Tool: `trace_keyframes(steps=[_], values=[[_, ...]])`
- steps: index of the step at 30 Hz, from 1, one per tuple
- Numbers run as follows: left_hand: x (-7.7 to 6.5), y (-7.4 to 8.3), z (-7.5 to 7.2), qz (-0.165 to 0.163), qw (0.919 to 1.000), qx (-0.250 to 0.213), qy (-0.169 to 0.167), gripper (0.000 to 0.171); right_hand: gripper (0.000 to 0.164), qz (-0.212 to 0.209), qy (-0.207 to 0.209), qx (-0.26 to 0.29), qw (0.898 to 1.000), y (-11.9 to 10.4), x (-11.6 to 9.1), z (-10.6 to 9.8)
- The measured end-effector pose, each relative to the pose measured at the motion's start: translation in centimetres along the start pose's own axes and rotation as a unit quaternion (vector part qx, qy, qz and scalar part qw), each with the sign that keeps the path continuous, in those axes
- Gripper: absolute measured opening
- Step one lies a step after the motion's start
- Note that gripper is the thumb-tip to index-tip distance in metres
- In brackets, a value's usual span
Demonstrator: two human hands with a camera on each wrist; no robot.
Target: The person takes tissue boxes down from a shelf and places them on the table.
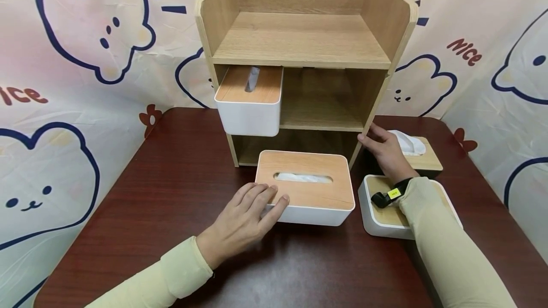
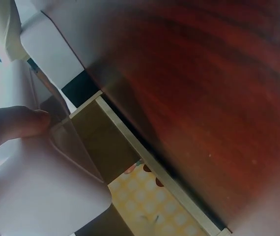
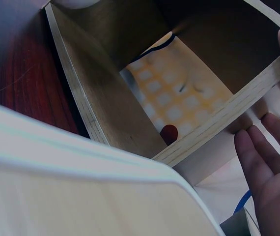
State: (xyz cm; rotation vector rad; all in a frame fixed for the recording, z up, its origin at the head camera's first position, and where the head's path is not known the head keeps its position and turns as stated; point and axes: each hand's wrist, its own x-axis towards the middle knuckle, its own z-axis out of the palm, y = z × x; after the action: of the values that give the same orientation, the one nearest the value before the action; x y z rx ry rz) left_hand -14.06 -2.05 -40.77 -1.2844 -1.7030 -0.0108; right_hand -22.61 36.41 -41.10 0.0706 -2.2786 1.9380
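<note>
A wooden storage shelf (image 1: 299,51) stands on the table, with a white tissue box (image 1: 248,118) jutting from the left of its middle level. Another white tissue box (image 1: 306,215) with a wood-look lid sits in front of the bottom level. My left hand (image 1: 244,217) rests on that box's front left corner, its fingertips on the lid; the left wrist view shows the thumb (image 2: 22,123) against the box. My right hand (image 1: 387,153) holds the shelf's right side panel near its base. In the right wrist view, the thumb is at the panel's front edge and the fingers (image 3: 263,152) touch its outer side.
To the right, a low white box with a wood-look top (image 1: 368,198) lies under my right wrist. Behind it is a dark box with a wood-look top and white tissue (image 1: 428,156). Patterned cloth (image 1: 102,165) surrounds the dark red table (image 1: 150,213).
</note>
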Motion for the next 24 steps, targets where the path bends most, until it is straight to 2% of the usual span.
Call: trace_keyframes(steps=[5,9,15,24], values=[[0.1,0.2,-0.1,0.001,1.0000,-0.006,-0.003,0.029,0.064,-0.009,-0.002,0.006,1.000,-0.1,-0.1,0.1],[-0.3,0.5,0.5,0.003,0.9998,-0.017,-0.008,0.031,0.064,-0.009,-0.001,0.009,1.000,-0.1,-0.1,0.1],[-0.8,0.8,1.0,0.008,0.9991,-0.036,-0.019,0.031,0.061,-0.031,0.000,0.051,0.998,0.1,-0.2,0.0],[-1.1,1.0,1.1,0.011,0.9988,-0.038,-0.029,0.034,0.062,-0.017,-0.005,0.078,0.997,0.2,-0.3,0.2]])
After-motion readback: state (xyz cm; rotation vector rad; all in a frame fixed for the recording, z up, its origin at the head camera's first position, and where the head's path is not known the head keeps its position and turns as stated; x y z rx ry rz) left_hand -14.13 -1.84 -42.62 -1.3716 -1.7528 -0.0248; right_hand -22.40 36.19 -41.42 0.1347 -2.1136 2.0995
